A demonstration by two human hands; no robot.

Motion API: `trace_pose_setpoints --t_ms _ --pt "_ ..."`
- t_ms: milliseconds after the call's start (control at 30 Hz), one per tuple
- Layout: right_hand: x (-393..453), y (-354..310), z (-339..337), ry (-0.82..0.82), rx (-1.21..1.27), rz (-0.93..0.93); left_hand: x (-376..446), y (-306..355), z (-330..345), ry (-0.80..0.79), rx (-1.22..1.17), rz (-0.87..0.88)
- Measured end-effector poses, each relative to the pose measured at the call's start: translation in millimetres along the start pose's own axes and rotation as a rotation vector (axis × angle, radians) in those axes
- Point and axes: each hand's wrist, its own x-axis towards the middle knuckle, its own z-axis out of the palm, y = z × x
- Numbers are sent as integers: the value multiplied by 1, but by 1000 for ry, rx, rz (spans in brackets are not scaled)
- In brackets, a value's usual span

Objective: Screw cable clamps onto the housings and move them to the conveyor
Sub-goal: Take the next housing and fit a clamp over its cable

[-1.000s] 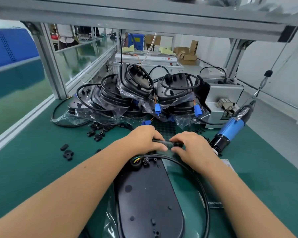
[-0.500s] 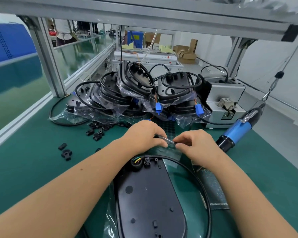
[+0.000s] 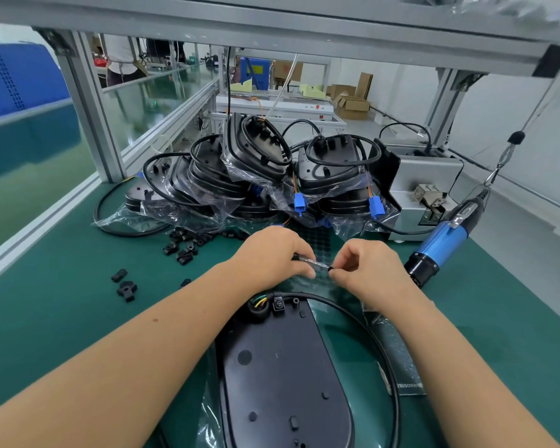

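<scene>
**Hands at a clear sheet above the housing**

Nearest us lies the flat black plastic housing point(image 3: 282, 376) on the green table point(image 3: 62, 318). Beyond it our left hand point(image 3: 272, 253) grips a clear plastic sheet point(image 3: 314, 265); our right hand point(image 3: 369, 270) pinches a small black part point(image 3: 331, 269). Loose black cable clamps point(image 3: 185, 245) sit farther left.

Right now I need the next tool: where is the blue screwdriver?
In the head view the blue screwdriver hangs tilted at the right, just beyond the right hand and in front of the grey machine.

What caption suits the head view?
Both hands, left hand and right hand, pinch a small clear piece above the black housing on the green bench.
</scene>
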Motion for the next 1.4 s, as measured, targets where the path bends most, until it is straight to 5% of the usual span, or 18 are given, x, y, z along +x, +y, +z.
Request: trace_pose_setpoints --t_ms 267,867,1100,1233,1400 --pt "0 1 -4 -117 8 -4 -2 1 -2 -1 -6 -4" --pt "-6 -4 -2 39 -42 -76 -4 2 -4 6 -98 -59" --pt "-22 -10 -15 115 120 -92 -9 -1 -6 -51 -83 -85" --pt "-47 -37 -24 -140 463 -5 -32 -11 -22 27 -181 -144" --pt "-79 -81 -2 -414 269 -153 -81 -27 -30 239 -368 -177"
